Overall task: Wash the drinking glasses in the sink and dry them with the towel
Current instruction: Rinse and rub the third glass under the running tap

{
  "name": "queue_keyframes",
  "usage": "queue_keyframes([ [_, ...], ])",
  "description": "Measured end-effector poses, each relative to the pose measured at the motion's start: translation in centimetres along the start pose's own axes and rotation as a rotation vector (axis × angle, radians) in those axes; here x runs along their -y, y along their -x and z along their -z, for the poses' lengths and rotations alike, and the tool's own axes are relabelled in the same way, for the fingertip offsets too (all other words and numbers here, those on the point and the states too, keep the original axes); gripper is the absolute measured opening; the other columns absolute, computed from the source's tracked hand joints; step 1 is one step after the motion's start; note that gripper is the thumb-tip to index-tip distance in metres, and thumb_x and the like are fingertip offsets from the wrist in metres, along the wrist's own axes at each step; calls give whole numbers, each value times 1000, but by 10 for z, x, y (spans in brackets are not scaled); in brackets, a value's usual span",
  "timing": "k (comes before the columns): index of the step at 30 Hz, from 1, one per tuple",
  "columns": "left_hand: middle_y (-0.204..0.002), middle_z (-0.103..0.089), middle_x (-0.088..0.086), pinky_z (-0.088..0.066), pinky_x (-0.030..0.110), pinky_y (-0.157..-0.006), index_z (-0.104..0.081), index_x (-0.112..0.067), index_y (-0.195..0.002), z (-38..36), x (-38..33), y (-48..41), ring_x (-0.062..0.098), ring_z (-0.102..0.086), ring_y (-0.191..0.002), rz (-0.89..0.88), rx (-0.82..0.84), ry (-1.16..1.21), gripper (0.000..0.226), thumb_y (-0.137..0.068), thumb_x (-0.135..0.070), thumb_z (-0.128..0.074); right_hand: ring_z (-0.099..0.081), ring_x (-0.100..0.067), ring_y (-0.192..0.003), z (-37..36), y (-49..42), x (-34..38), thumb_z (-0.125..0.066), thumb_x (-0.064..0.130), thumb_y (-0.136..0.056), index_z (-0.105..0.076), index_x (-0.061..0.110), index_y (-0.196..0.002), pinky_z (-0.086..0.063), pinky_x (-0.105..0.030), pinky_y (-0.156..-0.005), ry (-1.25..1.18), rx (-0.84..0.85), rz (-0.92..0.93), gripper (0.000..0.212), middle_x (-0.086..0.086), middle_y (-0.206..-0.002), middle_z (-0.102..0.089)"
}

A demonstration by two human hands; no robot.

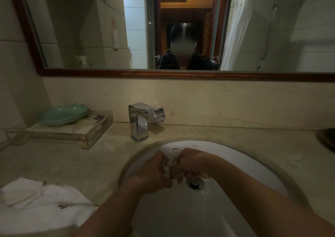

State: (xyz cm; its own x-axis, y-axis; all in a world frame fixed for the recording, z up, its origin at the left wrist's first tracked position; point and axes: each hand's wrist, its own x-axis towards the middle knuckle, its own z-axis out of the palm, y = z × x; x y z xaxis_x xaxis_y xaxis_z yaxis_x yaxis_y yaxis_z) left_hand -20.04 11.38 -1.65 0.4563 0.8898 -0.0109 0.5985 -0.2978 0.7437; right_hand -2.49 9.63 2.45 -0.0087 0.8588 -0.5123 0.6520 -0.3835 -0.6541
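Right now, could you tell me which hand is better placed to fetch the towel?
Probably left: the left hand and right hand both hold the glass, but the towel lies on the counter to the left, so the right must cross.

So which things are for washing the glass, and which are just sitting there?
For the job: glass, left hand, right hand, sink, tap, white towel.
Just lying about: green dish, clear tray, mirror.

Chrome faucet [145, 120] mirror-glossy; sink [235, 166] glazed white; towel [41, 206] soft terry; counter [63, 162] polished marble.
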Motion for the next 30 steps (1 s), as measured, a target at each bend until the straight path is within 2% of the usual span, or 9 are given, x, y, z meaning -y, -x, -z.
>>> queue_keyframes([
  [3, -91, -62, -2, -47, 27, -58, -48, -25, -93, 0, -1, 1, 12, -59, -75, -9, 13, 13, 49, -67, -6, -85, -41, -13, -51, 6, 1, -3, -70, 10, -82, -78, 0, -98, -32, -26, -52, -51, 116, -11, 21, -17, -92, -68],
  [8, -94, -60, -7, -40, 17, -57, -47, -27, -97, 3, 1, 2, 11, -59, -84, -52, 50, -76, 52, -68, -7, -86, -55, -19, -70, 0, 5, -1, -73, 17, -84, -77, 3, -103, -46, -28, -65, 64, 40, 20, 24, -5, -85, -79],
  [11, -93, -59, -7, -42, 22, -61, -46, -32, -92, 2, 1, 1, 13, -57, -84, -49, 28, -38, 52, -69, -7, -85, -59, -20, -70, -1, 2, -2, -73, 19, -86, -77, 4, -102, -54, -31, -71, 70, -27, 70, 22, -4, -78, -78],
  [14, -95, -60, -5, -44, 29, -65, -48, -29, -92, 2, 0, 1, 18, -58, -87, -53, 23, -44, 49, -67, -9, -85, -63, -20, -76, -4, -4, -6, -70, 17, -87, -78, 5, -100, -59, -38, -88, 89, -85, 89, 19, -9, -84, -79],
  [18, -93, -62, -4, -48, 32, -65, -53, -21, -98, 2, 1, 1, 15, -58, -80, -26, 42, -36, 45, -68, -8, -84, -59, -19, -67, -3, -4, -6, -68, 15, -87, -77, 2, -100, -51, -31, -69, 54, -38, 91, 20, -12, -81, -78],
  [22, -102, -68, 0, -58, 42, -72, -61, -19, -104, 4, -1, 3, 22, -67, -91, -11, 29, -47, 50, -61, -14, -85, -48, -16, -60, 4, -5, -11, -59, 10, -87, -74, -5, -105, -35, -28, -62, -33, 104, 41, 28, -20, -91, -76],
  [25, -104, -70, 3, -58, 40, -71, -62, -14, -108, 5, -2, 4, 24, -68, -93, -10, 52, -26, 51, -62, -12, -85, -55, -15, -60, 0, -11, -12, -66, 12, -86, -77, 1, -100, -46, -28, -63, 16, 27, 55, 21, -13, -89, -78],
  [27, -103, -71, 4, -56, 37, -66, -63, -14, -107, 5, -1, 3, 27, -69, -90, 0, 76, -8, 47, -66, -6, -84, -64, -18, -70, -4, -14, -11, -74, 20, -83, -80, 9, -93, -59, -33, -74, 89, -69, 118, 15, -10, -88, -79],
  [30, -101, -74, 5, -58, 38, -66, -67, -16, -107, 5, -1, 4, 28, -73, -88, 16, 69, 20, 51, -59, -16, -83, -58, -19, -66, -2, -15, -9, -75, 15, -83, -80, 8, -92, -51, -32, -63, 35, -83, 131, 13, -14, -86, -78],
])
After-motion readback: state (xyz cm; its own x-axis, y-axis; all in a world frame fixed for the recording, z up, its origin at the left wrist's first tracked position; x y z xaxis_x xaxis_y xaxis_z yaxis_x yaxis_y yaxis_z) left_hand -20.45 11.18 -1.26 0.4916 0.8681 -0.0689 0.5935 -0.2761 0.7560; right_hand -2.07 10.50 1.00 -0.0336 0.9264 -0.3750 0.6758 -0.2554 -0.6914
